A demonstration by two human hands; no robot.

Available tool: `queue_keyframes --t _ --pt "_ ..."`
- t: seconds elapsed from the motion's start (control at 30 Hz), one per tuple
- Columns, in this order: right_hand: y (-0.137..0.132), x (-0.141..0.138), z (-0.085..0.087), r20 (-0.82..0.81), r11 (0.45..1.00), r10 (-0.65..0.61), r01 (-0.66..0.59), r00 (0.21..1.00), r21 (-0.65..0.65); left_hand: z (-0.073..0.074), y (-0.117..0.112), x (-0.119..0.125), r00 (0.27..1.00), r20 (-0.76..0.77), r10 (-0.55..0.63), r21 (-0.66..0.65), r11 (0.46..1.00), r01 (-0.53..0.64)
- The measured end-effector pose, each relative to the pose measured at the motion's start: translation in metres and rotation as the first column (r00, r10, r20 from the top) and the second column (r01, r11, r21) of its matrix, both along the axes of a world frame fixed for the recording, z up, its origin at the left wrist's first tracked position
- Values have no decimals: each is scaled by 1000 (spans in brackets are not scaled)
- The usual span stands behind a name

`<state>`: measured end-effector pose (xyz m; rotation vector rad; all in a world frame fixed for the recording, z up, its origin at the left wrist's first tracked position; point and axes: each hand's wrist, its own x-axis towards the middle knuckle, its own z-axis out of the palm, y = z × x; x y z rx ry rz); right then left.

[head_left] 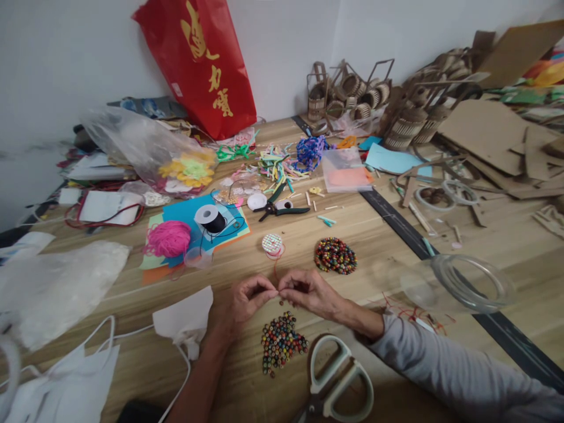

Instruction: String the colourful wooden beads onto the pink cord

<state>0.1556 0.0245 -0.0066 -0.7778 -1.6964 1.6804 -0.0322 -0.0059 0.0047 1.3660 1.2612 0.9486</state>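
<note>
My left hand [252,298] and my right hand [311,292] meet fingertip to fingertip over the table, each in a pinch. A thin red thread [276,269] runs from a small spool [272,243] down into the pinched fingers. Whether a bead is also between the fingertips is too small to tell. Just below the hands lies a loose pile of colourful beads [283,342]. A coil of strung beads [335,255] rests beyond my right hand. Large scissors [337,379] with pale handles lie near my right forearm.
Behind the spool are pliers [282,208], a black thread spool [210,218] and pink yarn [167,238] on coloured paper. Clear tubing [473,282] lies at right, near cardboard pieces [484,138]. A red bag [202,64] stands against the wall. White sheets [61,382] lie at left.
</note>
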Motion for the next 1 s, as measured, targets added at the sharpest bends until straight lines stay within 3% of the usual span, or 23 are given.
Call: queue_keyframes --t 0.17,0.33,0.5,0.6,0.77,1.0 --pt "0 1 3 30 997 -8 6 1000 77 -3 -1 0 1000 -25 -1 27 1000 2" --pt "2 2 3 -71 995 -95 94 993 -17 0 -3 3 974 -218 -68 135 986 99" --pt "5 3 4 -137 977 -213 211 967 -34 7 -5 9 876 -468 -115 311 907 285" --pt "6 3 4 -140 975 -224 219 965 -45 6 -6 10 823 -557 -111 350 868 353" --pt "6 3 5 -120 978 -207 205 971 -29 5 -4 9 829 -549 -108 366 861 354" --pt "6 2 4 -103 984 -177 174 979 -33 3 -2 3 839 -518 -167 293 887 358"
